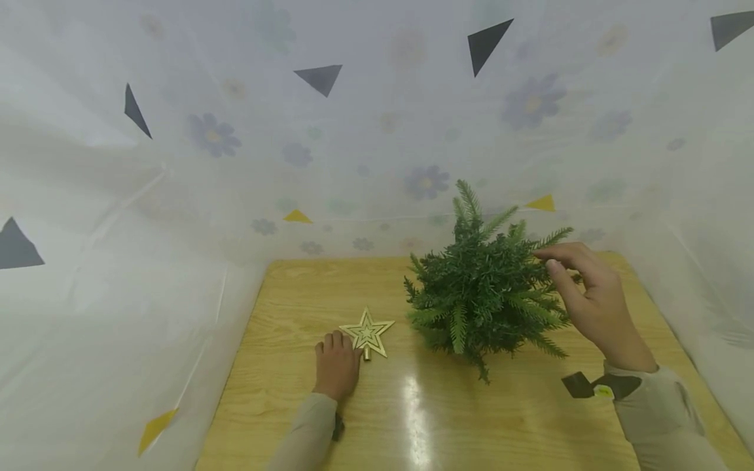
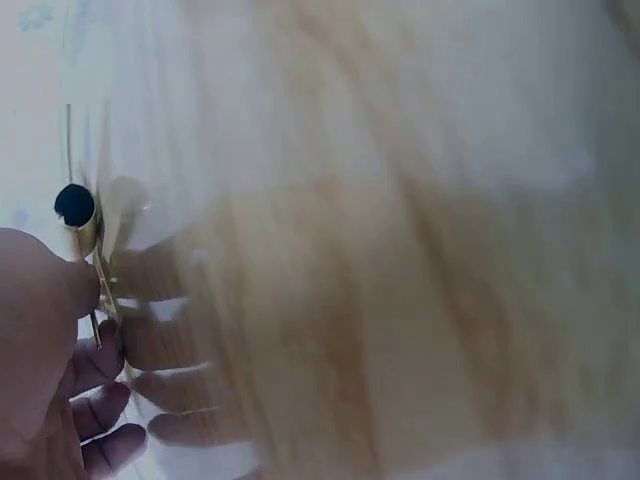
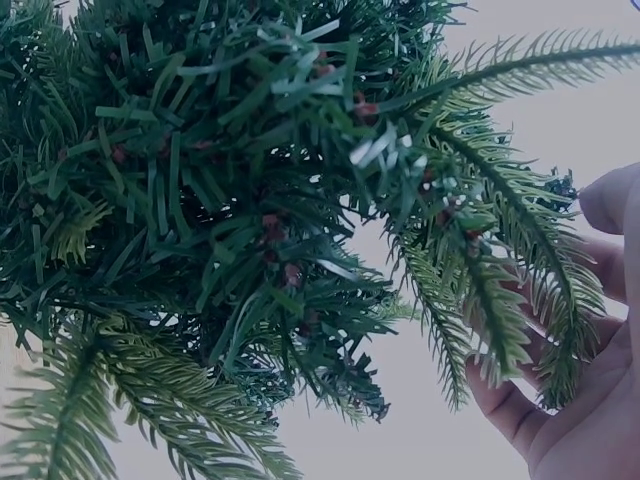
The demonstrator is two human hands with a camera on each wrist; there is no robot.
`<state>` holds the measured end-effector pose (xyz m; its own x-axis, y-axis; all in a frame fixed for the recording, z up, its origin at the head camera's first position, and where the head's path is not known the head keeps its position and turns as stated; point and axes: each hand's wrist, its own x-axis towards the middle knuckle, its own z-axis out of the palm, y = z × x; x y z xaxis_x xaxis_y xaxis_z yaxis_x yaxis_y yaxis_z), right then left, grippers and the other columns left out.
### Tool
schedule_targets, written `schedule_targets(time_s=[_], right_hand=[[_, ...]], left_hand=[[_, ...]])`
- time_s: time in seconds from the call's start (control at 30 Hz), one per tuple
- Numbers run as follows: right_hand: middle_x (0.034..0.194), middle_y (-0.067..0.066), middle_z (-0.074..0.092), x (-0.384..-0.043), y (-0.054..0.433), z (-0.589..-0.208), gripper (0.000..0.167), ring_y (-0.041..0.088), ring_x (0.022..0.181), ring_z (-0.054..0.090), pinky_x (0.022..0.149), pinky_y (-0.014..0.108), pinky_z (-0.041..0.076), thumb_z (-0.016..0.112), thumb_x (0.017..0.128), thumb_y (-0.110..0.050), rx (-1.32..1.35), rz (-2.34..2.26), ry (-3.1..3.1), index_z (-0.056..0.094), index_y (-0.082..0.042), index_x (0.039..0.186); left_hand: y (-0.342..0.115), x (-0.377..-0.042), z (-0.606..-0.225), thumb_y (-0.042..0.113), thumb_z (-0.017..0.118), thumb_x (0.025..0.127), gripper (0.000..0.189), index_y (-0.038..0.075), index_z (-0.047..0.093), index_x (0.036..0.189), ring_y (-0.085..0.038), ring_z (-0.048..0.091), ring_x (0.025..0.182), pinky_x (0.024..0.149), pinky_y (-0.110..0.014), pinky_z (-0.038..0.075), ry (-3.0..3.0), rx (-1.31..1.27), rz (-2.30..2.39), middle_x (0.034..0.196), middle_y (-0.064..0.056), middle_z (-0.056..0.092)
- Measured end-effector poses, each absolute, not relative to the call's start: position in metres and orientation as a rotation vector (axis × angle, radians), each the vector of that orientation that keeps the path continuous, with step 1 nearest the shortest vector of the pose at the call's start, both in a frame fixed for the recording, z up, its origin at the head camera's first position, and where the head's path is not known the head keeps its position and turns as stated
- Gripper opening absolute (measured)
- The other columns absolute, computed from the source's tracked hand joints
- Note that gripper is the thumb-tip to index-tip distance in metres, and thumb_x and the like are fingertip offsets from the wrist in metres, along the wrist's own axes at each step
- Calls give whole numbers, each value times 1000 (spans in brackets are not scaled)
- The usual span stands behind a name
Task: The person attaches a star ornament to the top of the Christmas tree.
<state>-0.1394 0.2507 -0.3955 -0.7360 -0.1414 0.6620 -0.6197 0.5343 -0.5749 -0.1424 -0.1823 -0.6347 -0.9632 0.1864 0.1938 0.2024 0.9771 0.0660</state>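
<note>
A gold star tree topper [image 1: 368,333] with a short hollow tube at its base lies low over the table. My left hand [image 1: 338,366] pinches its lower left arm. In the left wrist view the star topper [image 2: 103,270] shows edge-on between thumb and fingers [image 2: 98,405], with the dark tube opening toward the camera. A bushy green artificial Christmas tree [image 1: 485,291] stands at the right. Beside its right side is my right hand [image 1: 595,297], fingers loosely bent around the branch tips. The right wrist view shows drooping branches [image 3: 530,220] in front of the fingers [image 3: 505,410].
Both things are on a glossy wood-grain table [image 1: 283,288]. Pale plastic sheeting [image 1: 365,131] with printed flowers and dark and yellow triangles encloses it at the back and both sides. The tree's lower stem is hidden beneath its branches.
</note>
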Motion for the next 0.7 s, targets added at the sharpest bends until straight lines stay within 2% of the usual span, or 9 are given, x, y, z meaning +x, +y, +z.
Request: schedule_targets(time_s=[0.1, 0.2, 0.37, 0.5, 0.6, 0.7], right_hand=[[117, 15, 68, -141, 250, -396, 28, 4, 107, 59, 88, 18, 42, 53, 105, 1, 631, 1137, -2201, 71, 0, 126], [119, 15, 68, -141, 250, -396, 28, 4, 108, 60, 88, 18, 42, 53, 105, 1, 632, 1150, -2210, 70, 0, 127], [119, 13, 69, -141, 251, -398, 28, 5, 103, 60, 81, 19, 43, 55, 105, -2, 607, 1156, -2248, 70, -1, 129], [115, 8, 70, -142, 251, -400, 28, 2, 96, 59, 75, 19, 42, 56, 104, -2, 613, 1110, -2235, 70, -2, 128], [113, 2, 70, -143, 250, -403, 27, -1, 91, 58, 72, 19, 42, 57, 104, -2, 607, 1064, -2225, 71, -3, 127], [112, -1, 70, -143, 250, -405, 25, -3, 89, 57, 71, 19, 43, 59, 103, -2, 603, 1023, -2214, 72, -3, 125]], left_hand=[[-182, -142, -634, 36, 59, 106, 42, -4, 63, 115, -39, 51, 116, 103, -60, 40, -3005, -256, -225, 122, -19, 55], [-180, -140, -631, 36, 61, 105, 40, -3, 65, 115, -40, 50, 119, 107, -64, 36, -3020, -221, -349, 124, -19, 56], [-179, -138, -629, 33, 65, 103, 29, 4, 65, 97, -39, 51, 116, 112, -67, 30, -2975, -180, -510, 117, -15, 56], [-180, -137, -630, 30, 69, 101, 34, 12, 53, 77, -36, 53, 108, 114, -67, 26, -2925, -152, -654, 107, -10, 53], [-182, -137, -630, 28, 72, 98, 40, 15, 45, 71, -37, 55, 104, 114, -67, 26, -2888, -156, -745, 104, -9, 55], [-183, -136, -629, 28, 74, 97, 40, 15, 46, 71, -38, 56, 106, 113, -68, 26, -2879, -166, -806, 105, -10, 59]])
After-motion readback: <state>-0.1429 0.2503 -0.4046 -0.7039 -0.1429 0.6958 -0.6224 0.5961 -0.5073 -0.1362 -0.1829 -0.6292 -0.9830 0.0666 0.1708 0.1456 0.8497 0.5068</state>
